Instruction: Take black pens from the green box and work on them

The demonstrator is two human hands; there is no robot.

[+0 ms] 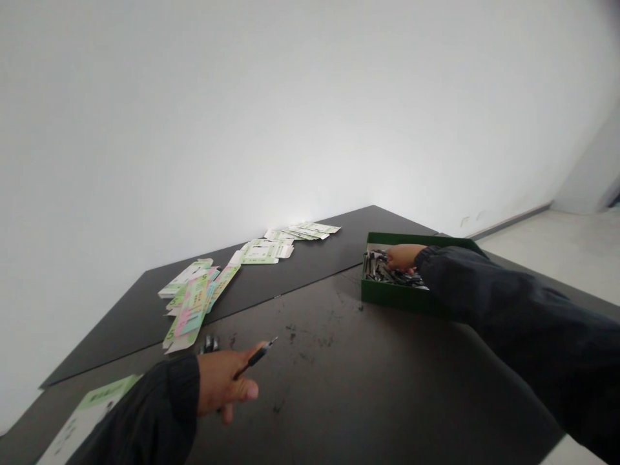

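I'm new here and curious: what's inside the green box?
Dark, pen-like pieces lie inside the green box, with the right hand in among them. The sleeve hides whatever lies farther right.

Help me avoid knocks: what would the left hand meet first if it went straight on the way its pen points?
Most likely the green box, at its left end; depth is unclear, so the left hand might pass over or beside it.

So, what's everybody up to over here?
A person's left hand holds a dark pen above the table. The right hand is inside a green box among dark, slender pieces; its grip is unclear. Printed cartons lie toward the wall.
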